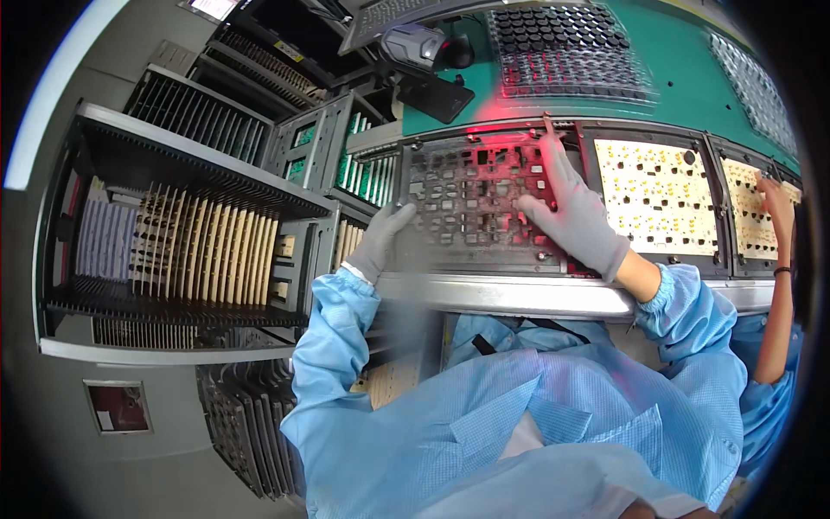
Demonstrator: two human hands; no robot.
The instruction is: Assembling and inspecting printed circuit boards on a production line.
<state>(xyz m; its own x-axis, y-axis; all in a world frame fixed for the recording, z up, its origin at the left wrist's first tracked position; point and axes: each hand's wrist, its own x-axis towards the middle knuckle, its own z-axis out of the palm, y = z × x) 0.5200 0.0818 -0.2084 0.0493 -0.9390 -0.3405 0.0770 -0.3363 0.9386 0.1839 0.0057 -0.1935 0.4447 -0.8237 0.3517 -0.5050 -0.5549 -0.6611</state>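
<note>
A dark, flat fixture plate (471, 195) with many small cutouts lies in front of me, lit partly by red light. My left hand (380, 238), in a grey glove, is closed at the plate's left edge. My right hand (575, 208), also gloved in grey, spreads over the plate's right side. Its fingers stretch up toward a small fitting at the far right corner, and the thumb points left across the plate. Right of that hand, a cream circuit board panel (654, 197) with dark round parts sits in a similar dark frame.
At left stands a black slotted rack (186, 160) holding several upright boards (207, 246). Clear trays of dark round parts (566, 56) rest on the green mat (679, 95), near a handheld scanner (415, 45) and a phone (437, 97). A co-worker's hand (775, 203) touches another panel at far right.
</note>
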